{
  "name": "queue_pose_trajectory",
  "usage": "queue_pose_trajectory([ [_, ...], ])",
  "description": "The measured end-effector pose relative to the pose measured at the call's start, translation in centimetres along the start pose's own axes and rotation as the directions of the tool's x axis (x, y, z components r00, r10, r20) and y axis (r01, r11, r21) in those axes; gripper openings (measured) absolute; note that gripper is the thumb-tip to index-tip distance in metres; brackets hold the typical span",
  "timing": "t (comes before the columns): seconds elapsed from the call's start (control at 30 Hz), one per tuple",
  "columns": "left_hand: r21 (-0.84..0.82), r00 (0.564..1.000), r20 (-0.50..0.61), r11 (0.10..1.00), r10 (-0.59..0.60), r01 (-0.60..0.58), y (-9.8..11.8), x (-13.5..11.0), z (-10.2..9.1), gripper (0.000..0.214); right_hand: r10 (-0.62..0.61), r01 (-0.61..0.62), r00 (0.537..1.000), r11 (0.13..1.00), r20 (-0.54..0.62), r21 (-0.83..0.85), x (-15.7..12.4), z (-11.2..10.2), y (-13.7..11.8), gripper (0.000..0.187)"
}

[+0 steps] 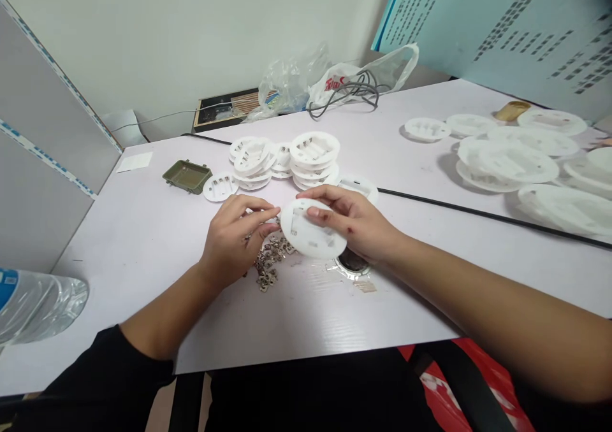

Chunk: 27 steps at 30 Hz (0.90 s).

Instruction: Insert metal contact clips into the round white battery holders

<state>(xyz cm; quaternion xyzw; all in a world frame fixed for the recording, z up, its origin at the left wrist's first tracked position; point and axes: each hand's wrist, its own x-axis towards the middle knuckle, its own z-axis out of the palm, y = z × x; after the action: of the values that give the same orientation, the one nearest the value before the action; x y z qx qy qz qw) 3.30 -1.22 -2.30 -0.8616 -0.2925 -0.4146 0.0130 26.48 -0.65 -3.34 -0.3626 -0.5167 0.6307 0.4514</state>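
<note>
Closest to the camera, a black sleeve (90, 381) is seen on the left arm, while a bare right forearm (478, 285) is stretched across the table. A flat round white plastic disc (313, 237) is pinched at its edge between the thumb and fingers of the right hand (354, 222). The left hand (232, 241) is curled, its fingertips brought to the disc's left rim; whether a small part is pinched there cannot be told. Just below the hands, a loose heap of small metal clips (268, 263) is spread over the pale lilac laminate tabletop (119, 311). Behind them, stacks of slotted white plastic discs (313, 155) are piled, with an olive-green plastic lid (187, 176) to their left. Larger translucent white plastic rings (507, 161) are laid on the far right beyond a thin black cable (478, 206). A clear water bottle (33, 304) is lying at the left edge. Against the off-white wall (191, 37), crumpled plastic bags (287, 81) and coiled grey wire (344, 94) are heaped, and a pale blue printed panel (502, 24) is leaned at the right.
</note>
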Motion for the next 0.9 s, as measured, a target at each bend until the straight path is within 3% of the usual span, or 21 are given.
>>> queue_pose_trajectory([
  [0.07, 0.008, 0.989, 0.117, 0.996, -0.090, 0.089, 0.2, 0.0, 0.1, 0.008, -0.027, 0.025, 0.994, 1.000, -0.107, -0.017, 0.2, -0.1, 0.1, 0.034],
  [0.17, 0.051, 0.917, 0.333, 0.976, -0.218, 0.213, 0.6, 0.0, 0.2, 0.005, -0.049, 0.044, 0.985, 0.998, -0.163, -0.037, 0.4, -0.2, -0.1, 0.034],
  [0.27, 0.109, 0.843, 0.439, 0.950, -0.310, 0.293, 1.0, 0.3, 0.4, 0.006, -0.040, 0.040, 0.980, 0.999, -0.196, -0.004, 0.5, -0.2, 0.0, 0.030],
  [0.33, 0.126, 0.820, 0.468, 0.943, -0.329, 0.307, 1.2, 0.3, 0.5, 0.006, -0.027, 0.033, 0.975, 0.999, -0.221, 0.021, 0.6, -0.1, 0.1, 0.027],
  [0.43, 0.133, 0.823, 0.480, 0.953, -0.302, 0.273, 1.1, 0.2, 0.7, 0.006, -0.018, 0.024, 0.968, 0.999, -0.249, 0.021, 0.7, -0.1, 0.3, 0.028],
  [0.67, 0.097, 0.879, 0.450, 0.987, -0.159, 0.129, 0.0, -0.5, 0.9, 0.005, -0.041, 0.036, 0.963, 0.999, -0.267, -0.022, 0.7, -0.2, 0.3, 0.033],
  [0.77, 0.089, 0.877, 0.453, 0.987, -0.162, 0.136, -0.2, -0.6, 0.7, 0.008, -0.062, 0.048, 0.961, 0.997, -0.268, -0.059, 0.8, -0.3, 0.2, 0.036],
  [0.9, 0.022, 0.886, 0.406, 0.972, -0.222, 0.233, -0.1, -0.4, -0.1, 0.009, -0.062, 0.054, 0.962, 0.998, -0.266, -0.038, 0.9, -0.3, 0.1, 0.041],
])
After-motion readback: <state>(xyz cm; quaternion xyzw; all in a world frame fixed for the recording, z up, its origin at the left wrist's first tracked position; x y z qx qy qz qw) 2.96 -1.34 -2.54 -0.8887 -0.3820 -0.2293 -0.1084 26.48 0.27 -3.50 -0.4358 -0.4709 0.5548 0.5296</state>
